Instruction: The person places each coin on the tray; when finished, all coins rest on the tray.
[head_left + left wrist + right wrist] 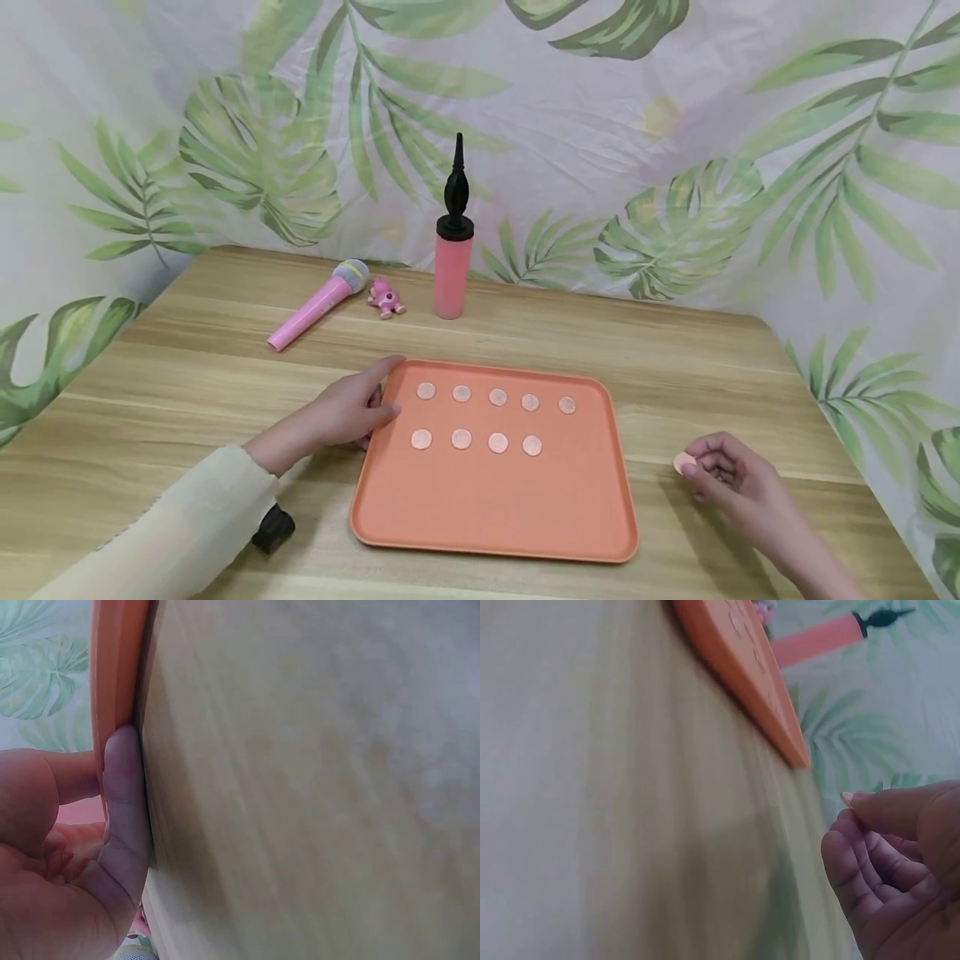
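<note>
An orange rectangular tray lies on the wooden table. On it are two rows of several small, flat, pale peach discs with a speckled surface. At the tray's left edge, my left hand holds the rim between thumb and fingers; in the left wrist view a finger lies along the outer wall. Off the tray's right side, my right hand pinches one more pale disc between thumb and fingertips, above the table. Only the edge of this disc shows past the fingertips in the right wrist view.
Behind the tray stands a pink hand pump with a black nozzle. To its left are a small pink toy figure and a pink toy microphone. A leaf-print cloth hangs along the back of the table.
</note>
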`<action>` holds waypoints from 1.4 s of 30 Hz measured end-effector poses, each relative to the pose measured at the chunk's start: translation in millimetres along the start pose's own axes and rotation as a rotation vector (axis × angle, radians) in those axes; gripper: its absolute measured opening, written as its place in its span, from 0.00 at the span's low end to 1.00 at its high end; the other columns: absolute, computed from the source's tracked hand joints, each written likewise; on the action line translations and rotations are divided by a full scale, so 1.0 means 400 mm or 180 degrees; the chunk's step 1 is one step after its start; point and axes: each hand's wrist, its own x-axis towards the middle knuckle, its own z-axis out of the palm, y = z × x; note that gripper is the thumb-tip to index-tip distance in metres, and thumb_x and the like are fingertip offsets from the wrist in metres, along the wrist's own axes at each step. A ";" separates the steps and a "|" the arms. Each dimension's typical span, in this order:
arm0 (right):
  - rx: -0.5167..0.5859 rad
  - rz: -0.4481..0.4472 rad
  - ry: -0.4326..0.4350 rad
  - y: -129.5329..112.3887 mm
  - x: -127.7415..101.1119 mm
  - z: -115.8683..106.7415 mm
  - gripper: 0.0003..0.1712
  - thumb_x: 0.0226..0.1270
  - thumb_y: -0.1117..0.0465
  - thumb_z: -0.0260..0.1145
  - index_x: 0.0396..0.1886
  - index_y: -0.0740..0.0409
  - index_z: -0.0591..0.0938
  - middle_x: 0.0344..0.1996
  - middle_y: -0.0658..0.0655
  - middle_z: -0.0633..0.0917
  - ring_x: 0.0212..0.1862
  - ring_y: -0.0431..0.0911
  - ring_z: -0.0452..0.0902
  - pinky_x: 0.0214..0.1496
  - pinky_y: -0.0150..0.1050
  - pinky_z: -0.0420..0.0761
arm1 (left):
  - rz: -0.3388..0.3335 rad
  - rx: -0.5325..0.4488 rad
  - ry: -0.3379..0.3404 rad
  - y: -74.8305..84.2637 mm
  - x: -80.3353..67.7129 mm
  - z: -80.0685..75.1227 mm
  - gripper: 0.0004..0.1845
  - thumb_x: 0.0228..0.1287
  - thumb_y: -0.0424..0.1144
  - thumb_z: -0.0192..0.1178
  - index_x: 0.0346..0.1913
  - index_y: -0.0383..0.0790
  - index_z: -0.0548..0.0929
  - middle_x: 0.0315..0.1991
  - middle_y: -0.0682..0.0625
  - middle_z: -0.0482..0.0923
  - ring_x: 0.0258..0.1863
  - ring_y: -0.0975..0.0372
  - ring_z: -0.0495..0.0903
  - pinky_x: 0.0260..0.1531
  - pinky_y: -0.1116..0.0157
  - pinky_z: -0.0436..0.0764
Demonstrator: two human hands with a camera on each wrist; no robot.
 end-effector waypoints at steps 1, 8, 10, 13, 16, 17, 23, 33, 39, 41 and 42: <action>0.0021 -0.0041 -0.0039 -0.013 0.009 0.008 0.11 0.75 0.67 0.67 0.51 0.67 0.79 0.32 0.49 0.86 0.33 0.38 0.83 0.35 0.32 0.87 | 0.0008 0.0004 -0.0002 -0.001 0.001 0.001 0.37 0.75 0.32 0.60 0.81 0.33 0.56 0.25 0.47 0.73 0.16 0.63 0.78 0.19 0.64 0.85; 0.0173 -0.0435 -0.0439 -0.089 0.071 0.077 0.08 0.74 0.66 0.68 0.46 0.67 0.80 0.33 0.55 0.87 0.33 0.37 0.83 0.34 0.33 0.87 | 0.0002 0.0026 0.0000 0.000 -0.001 0.000 0.37 0.74 0.32 0.60 0.81 0.34 0.57 0.25 0.47 0.73 0.16 0.63 0.78 0.19 0.64 0.85; 0.0232 -0.0469 -0.0558 -0.103 0.087 0.098 0.08 0.73 0.66 0.68 0.45 0.67 0.80 0.33 0.57 0.86 0.33 0.36 0.82 0.34 0.33 0.88 | -0.0002 0.0019 -0.0005 0.000 -0.003 0.000 0.37 0.74 0.32 0.60 0.81 0.33 0.57 0.24 0.48 0.73 0.16 0.63 0.78 0.19 0.64 0.85; 0.0156 -0.0512 -0.0652 -0.119 0.107 0.126 0.08 0.72 0.65 0.70 0.43 0.64 0.81 0.33 0.56 0.85 0.34 0.34 0.81 0.33 0.32 0.87 | -0.0005 0.0001 -0.0002 0.001 -0.003 -0.001 0.37 0.74 0.32 0.60 0.81 0.33 0.56 0.25 0.48 0.73 0.16 0.63 0.78 0.19 0.64 0.85; -0.0008 -0.0571 -0.0743 -0.128 0.124 0.148 0.07 0.72 0.63 0.71 0.42 0.61 0.81 0.32 0.54 0.84 0.33 0.33 0.79 0.33 0.31 0.84 | -0.0007 0.0006 0.0006 0.002 -0.002 -0.001 0.37 0.74 0.32 0.60 0.81 0.33 0.56 0.25 0.47 0.73 0.16 0.63 0.78 0.18 0.64 0.85; -0.0084 -0.0588 -0.0772 -0.129 0.129 0.154 0.07 0.72 0.62 0.71 0.42 0.59 0.81 0.32 0.52 0.84 0.33 0.33 0.78 0.33 0.30 0.83 | -0.0009 0.0010 0.0007 0.002 -0.001 -0.002 0.37 0.74 0.32 0.60 0.81 0.33 0.57 0.25 0.47 0.73 0.16 0.63 0.78 0.18 0.64 0.85; -0.0334 -0.0596 -0.0996 -0.132 0.146 0.172 0.07 0.73 0.60 0.71 0.41 0.56 0.81 0.30 0.49 0.83 0.32 0.33 0.76 0.34 0.29 0.80 | 0.0010 0.0059 0.0009 0.002 0.007 -0.001 0.37 0.75 0.32 0.60 0.81 0.34 0.57 0.25 0.48 0.73 0.15 0.64 0.77 0.18 0.65 0.84; -0.0541 -0.0676 -0.1076 -0.145 0.156 0.191 0.07 0.74 0.58 0.69 0.39 0.55 0.81 0.28 0.48 0.82 0.31 0.33 0.73 0.33 0.27 0.77 | 0.0006 0.0040 0.0000 0.001 0.006 0.000 0.37 0.75 0.33 0.60 0.81 0.34 0.57 0.25 0.48 0.73 0.16 0.64 0.78 0.19 0.64 0.85; -0.0656 -0.0611 -0.1123 -0.146 0.158 0.196 0.06 0.75 0.61 0.69 0.39 0.57 0.80 0.28 0.47 0.81 0.31 0.32 0.72 0.33 0.27 0.77 | 0.0024 0.0036 -0.0010 0.002 0.003 0.003 0.37 0.75 0.33 0.61 0.81 0.32 0.56 0.25 0.48 0.73 0.16 0.64 0.78 0.19 0.64 0.85; -0.0694 -0.0600 -0.1132 -0.145 0.160 0.197 0.05 0.75 0.61 0.68 0.39 0.57 0.80 0.28 0.47 0.81 0.31 0.32 0.72 0.34 0.27 0.77 | 0.0000 0.0021 -0.0014 0.002 0.003 0.002 0.38 0.75 0.33 0.61 0.81 0.33 0.56 0.25 0.48 0.73 0.16 0.64 0.78 0.19 0.63 0.86; -0.0709 -0.0600 -0.1130 -0.145 0.161 0.197 0.05 0.74 0.61 0.69 0.38 0.57 0.80 0.28 0.48 0.81 0.31 0.32 0.72 0.34 0.27 0.77 | -0.0010 0.0020 -0.0014 0.001 0.004 0.002 0.38 0.75 0.32 0.61 0.81 0.33 0.56 0.25 0.48 0.73 0.16 0.64 0.78 0.19 0.63 0.86</action>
